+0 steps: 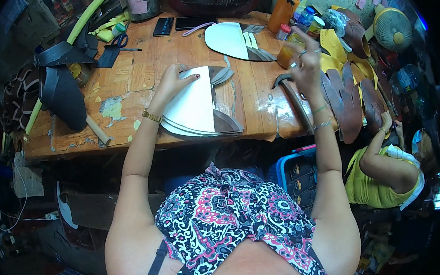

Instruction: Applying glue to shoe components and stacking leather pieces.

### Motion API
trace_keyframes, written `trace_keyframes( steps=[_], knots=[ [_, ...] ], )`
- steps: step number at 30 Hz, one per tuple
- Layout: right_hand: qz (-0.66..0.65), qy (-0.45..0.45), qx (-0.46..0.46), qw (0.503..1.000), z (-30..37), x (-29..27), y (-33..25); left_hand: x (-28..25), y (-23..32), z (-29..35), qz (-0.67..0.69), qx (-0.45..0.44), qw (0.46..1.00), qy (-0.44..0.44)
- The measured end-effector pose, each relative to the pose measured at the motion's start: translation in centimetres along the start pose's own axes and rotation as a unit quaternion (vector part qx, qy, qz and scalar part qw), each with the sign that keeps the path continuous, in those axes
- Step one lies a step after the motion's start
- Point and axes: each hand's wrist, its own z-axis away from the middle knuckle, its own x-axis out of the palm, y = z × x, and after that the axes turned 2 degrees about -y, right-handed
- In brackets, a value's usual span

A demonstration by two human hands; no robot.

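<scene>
A fanned stack of white half-oval pieces (199,105) with dark grey-brown parts lies near the table's front edge. My left hand (175,84) is at its upper left edge, the thumb on top and the fingers bent at the rim, holding the stack. My right hand (307,66) is raised over the right side of the table. Its fingers are apart and partly bent, somewhat blurred, and I see nothing held in them. Beside them stands a jar of amber stuff (286,57). Below that hand lies a hammer (294,98). A second white-topped stack (225,40) lies farther back.
Brown sole-shaped pieces (345,102) and yellow sheets (330,46) crowd the right end, near an orange bottle (281,12). Black sheets (64,95), scissors (121,39) and a wooden handle (97,130) lie left. Two phones (163,26) sit behind. A co-worker in yellow (373,182) sits right.
</scene>
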Motion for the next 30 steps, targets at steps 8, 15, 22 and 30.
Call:
trace_keyframes(
  steps=[8,15,22,30],
  knots=[
    [-0.341,-0.243,-0.002,0.908,5.4,9.7,-9.8,0.3,-1.4,-0.3,0.032,0.017,0.999,0.004],
    [-0.178,-0.293,0.03,0.939,5.8,12.0,-11.1,0.4,-1.1,-0.2,0.049,0.003,0.999,0.008],
    [-0.104,-0.25,-0.093,0.958,4.1,10.8,-10.8,0.7,-1.7,-0.4,0.026,0.013,1.0,0.011],
    [-0.039,-0.249,-0.164,0.954,2.9,11.6,-9.4,0.8,-2.2,-0.6,0.025,0.01,1.0,0.009]
  ],
)
